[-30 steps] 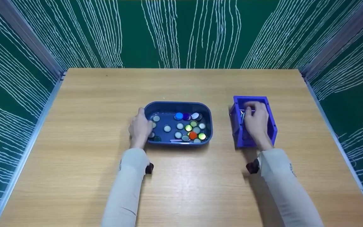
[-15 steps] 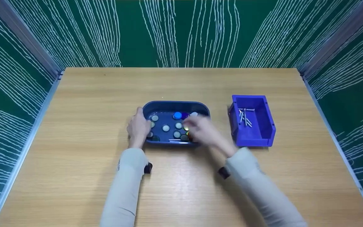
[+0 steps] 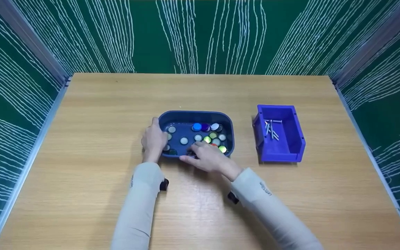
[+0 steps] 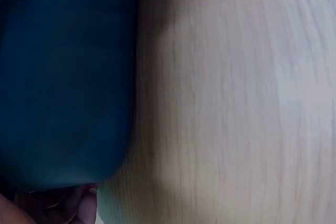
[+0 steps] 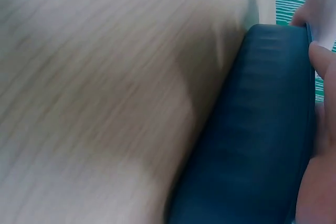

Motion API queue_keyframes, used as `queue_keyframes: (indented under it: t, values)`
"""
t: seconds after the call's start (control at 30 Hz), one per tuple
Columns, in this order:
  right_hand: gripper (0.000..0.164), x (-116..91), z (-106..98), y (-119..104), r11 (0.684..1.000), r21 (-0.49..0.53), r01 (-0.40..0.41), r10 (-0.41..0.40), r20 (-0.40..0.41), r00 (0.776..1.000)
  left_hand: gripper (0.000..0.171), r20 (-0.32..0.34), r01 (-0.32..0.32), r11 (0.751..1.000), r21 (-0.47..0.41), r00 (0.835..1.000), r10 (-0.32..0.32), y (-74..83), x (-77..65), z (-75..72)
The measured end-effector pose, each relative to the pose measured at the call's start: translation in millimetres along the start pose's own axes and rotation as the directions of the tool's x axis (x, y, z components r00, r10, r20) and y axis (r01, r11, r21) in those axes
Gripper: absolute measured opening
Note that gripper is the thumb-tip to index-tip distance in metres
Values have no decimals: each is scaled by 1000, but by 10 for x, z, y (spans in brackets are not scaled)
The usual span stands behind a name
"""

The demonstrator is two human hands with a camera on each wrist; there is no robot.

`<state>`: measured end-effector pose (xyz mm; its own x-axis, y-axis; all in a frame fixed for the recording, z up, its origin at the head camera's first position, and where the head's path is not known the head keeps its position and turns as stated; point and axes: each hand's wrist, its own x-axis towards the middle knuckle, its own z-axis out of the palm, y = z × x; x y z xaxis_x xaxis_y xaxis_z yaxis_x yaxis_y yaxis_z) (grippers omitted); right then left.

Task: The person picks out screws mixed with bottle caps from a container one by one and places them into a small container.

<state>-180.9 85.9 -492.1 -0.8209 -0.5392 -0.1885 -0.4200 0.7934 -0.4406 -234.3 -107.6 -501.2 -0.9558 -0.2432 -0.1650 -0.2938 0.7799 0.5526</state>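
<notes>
A dark blue tray (image 3: 177, 119) holds several bottle caps, among them a light blue cap (image 3: 197, 127) and a yellow-green cap (image 3: 222, 149). My left hand (image 3: 154, 141) grips the tray's left end; in the left wrist view its curled fingers (image 4: 84, 205) lie at the tray's outer wall. My right hand (image 3: 208, 158) reaches over the front rim, its fingers down inside among the caps and its thumb (image 5: 323, 59) extended along the rim. Its fingertips are hidden, and a dark, thin thing near them is too small to tell.
A purple-blue bin (image 3: 281, 156) stands to the right of the tray, apart from it, with several silver screws (image 3: 272, 130) inside. Both are on a wooden table (image 3: 200, 208). Green walls (image 3: 200, 38) with white lines rise behind and beside it.
My right hand has left the purple-blue bin and moved left into the tray, then toward its front rim. The left hand stays on the tray's left end.
</notes>
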Motion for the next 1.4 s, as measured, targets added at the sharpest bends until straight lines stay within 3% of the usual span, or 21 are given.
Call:
queue_keyframes:
  t: [0.23, 0.53, 0.7, 0.87, 1.1, 1.27, 1.4]
  values:
    - [90, 31, 56, -23, 989, -116, -92, 99, 55, 994, 50, -14, -1, 1000, -6, 1000, 1, -16, -9, 33]
    - [93, 58, 37, -41, 980, -126, -153, 166, 102, 981, 50, -19, -1, 1000, -8, 1000, 1, -25, 2, 44]
    - [91, 55, -12, 1, 988, -16, -154, 155, 135, 979, 51, -9, 5, 1000, -14, 1000, -5, -18, 3, 39]
    - [54, 68, -87, 102, 981, 178, -71, 48, 130, 990, 51, -9, 7, 1000, -4, 1000, -7, -6, 10, 31]
    - [28, 77, -131, 208, 909, 411, -73, 22, 128, 992, 50, -12, 14, 1000, -3, 1000, -14, -2, 0, 31]
    - [22, 90, -94, 200, 882, 470, -40, 24, 41, 999, 45, -19, 7, 1000, 5, 1000, -7, -6, -6, 24]
    - [22, 94, -70, 189, 859, 506, -71, 93, -17, 996, 45, -17, 5, 1000, 10, 1000, -5, -6, -7, 16]
